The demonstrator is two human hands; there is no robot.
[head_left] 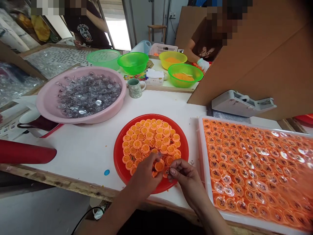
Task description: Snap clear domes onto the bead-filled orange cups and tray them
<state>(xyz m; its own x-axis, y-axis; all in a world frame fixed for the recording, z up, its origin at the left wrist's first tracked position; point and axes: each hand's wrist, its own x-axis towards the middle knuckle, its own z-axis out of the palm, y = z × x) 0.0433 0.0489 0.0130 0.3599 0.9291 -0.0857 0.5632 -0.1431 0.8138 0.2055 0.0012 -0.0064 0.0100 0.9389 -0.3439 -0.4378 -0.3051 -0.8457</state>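
My left hand (146, 171) is over the near part of a red round tray (119, 163), thumb and fingers closed around a small orange disc-shaped piece (159, 165). A bit of clear plastic shows by its fingertips. Close by on the right, my right hand (184, 173) has its thumb and forefinger pinched together; what lies between them is too small to make out. Many similar orange pieces (146, 134) with yellow-orange centres are heaped on the tray under and beyond both hands.
Right of the tray is a white crate (204, 163) with rows of orange pieces under shiny clear covers. A pink basin (44, 104) of clear plastic pieces, a mug (135, 88), green and yellow bowls and a tape dispenser (237, 104) stand around. Two people are across the table.
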